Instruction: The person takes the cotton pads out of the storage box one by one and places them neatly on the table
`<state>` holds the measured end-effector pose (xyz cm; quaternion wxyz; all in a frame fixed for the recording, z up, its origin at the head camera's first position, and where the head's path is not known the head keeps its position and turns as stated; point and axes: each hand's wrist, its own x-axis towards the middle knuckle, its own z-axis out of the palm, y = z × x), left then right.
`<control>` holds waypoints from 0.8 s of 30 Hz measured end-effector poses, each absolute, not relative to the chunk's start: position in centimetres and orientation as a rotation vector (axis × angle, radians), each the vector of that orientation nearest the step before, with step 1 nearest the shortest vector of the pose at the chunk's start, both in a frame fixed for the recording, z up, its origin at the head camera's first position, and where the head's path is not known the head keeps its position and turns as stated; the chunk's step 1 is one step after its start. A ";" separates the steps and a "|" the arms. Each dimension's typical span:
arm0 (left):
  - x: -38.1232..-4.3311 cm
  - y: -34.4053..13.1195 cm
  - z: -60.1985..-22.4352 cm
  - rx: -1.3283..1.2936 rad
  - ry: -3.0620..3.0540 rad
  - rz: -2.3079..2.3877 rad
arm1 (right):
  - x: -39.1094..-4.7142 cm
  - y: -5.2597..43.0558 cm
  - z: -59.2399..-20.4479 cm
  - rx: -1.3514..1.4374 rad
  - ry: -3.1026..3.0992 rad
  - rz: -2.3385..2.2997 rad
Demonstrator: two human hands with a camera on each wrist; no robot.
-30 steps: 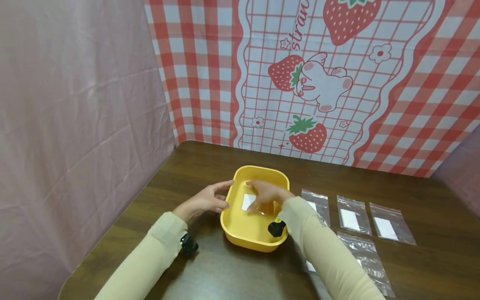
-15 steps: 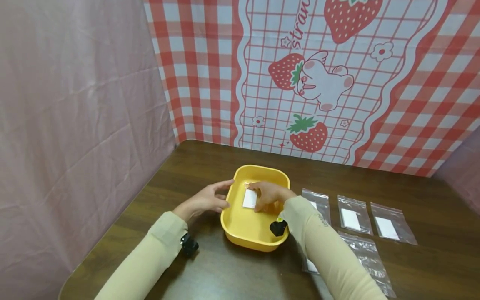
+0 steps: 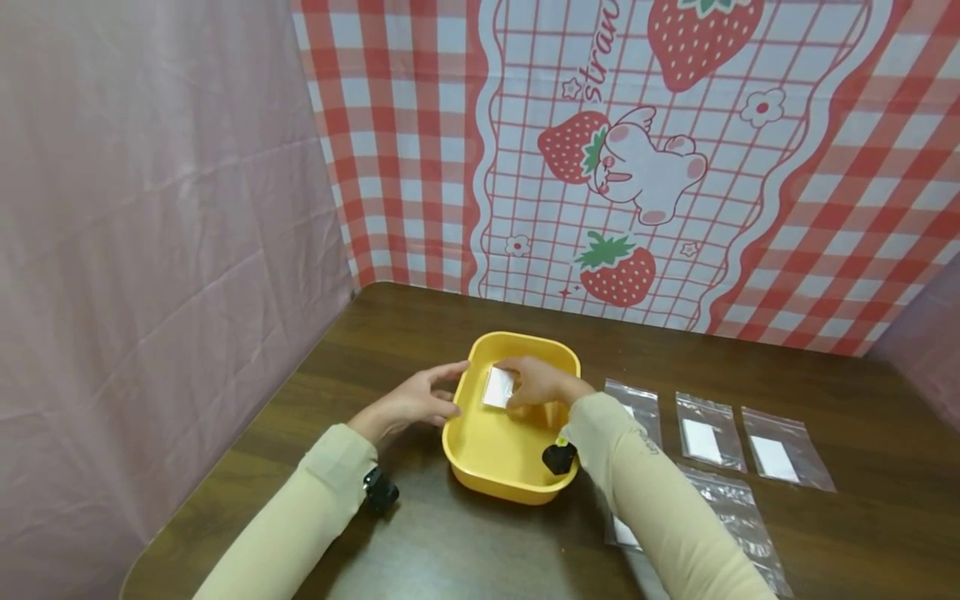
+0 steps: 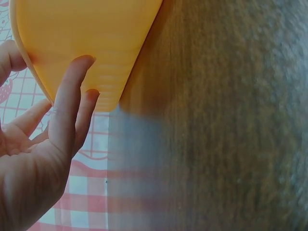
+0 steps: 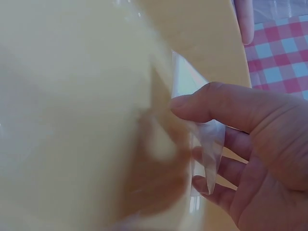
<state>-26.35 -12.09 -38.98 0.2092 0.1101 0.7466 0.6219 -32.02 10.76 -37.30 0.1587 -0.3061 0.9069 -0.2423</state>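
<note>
My right hand point(image 3: 542, 382) reaches inside a yellow plastic basin point(image 3: 491, 482) and pinches a small clear plastic bag point(image 3: 498, 388) with a white card-like piece in it. In the right wrist view, the thumb lies on the near face of the folded bag point(image 5: 210, 144) and the fingertips sit behind it. My left hand point(image 3: 414, 400) is at the basin's left side, with fairly straight, spread fingers. The left wrist view has two fingertips right at the basin's outer wall point(image 4: 110, 33) and other fingers by the rim.
Right of the basin, several clear zip bags with white pieces lie on the brown wooden table point(image 3: 420, 542), among them a middle bag point(image 3: 701, 437) and a far-right bag point(image 3: 776, 457). A checked strawberry cloth point(image 3: 420, 167) hangs behind, a pink curtain point(image 3: 165, 250) at left.
My right fingers have closed on the bag in the basin, and its white piece has shifted a little toward the far end. The left hand and basin have stayed in place.
</note>
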 end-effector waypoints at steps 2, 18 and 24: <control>-26.3 -12.0 -38.9 0.307 2.083 1.726 | -32.0 10.8 -37.1 -0.898 2.611 -0.694; -26.3 -11.8 -39.1 0.310 2.104 1.728 | -31.7 10.9 -35.2 -1.025 2.643 -0.750; -26.4 -11.7 -39.2 0.312 2.113 1.719 | -31.3 11.1 -34.4 -0.981 2.662 -0.770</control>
